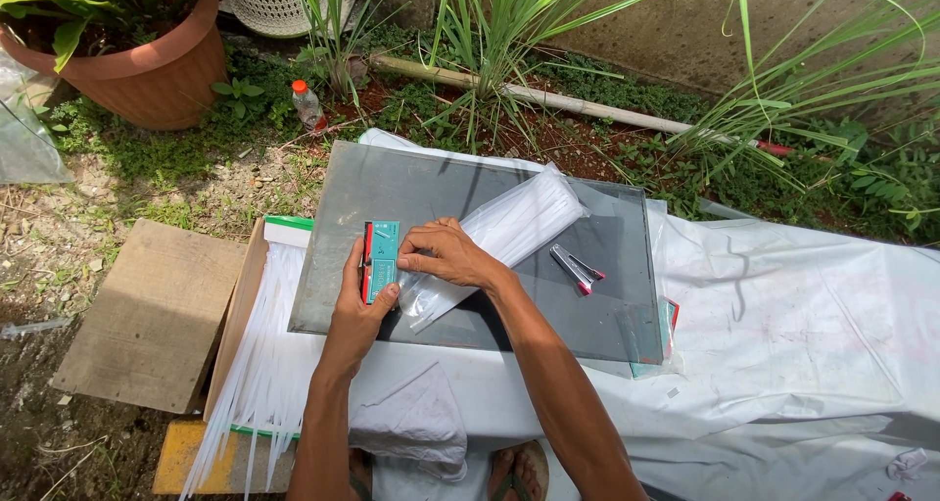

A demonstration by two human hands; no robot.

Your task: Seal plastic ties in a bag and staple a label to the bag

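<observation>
Pinching the teal-and-red paper label against the clear plastic bag of white sticks, both hands should probably keep it square on the grey glass sheet.

A stapler lies on the glass sheet, right of the straw packet.

Teal card atop clear straw packet
</observation>
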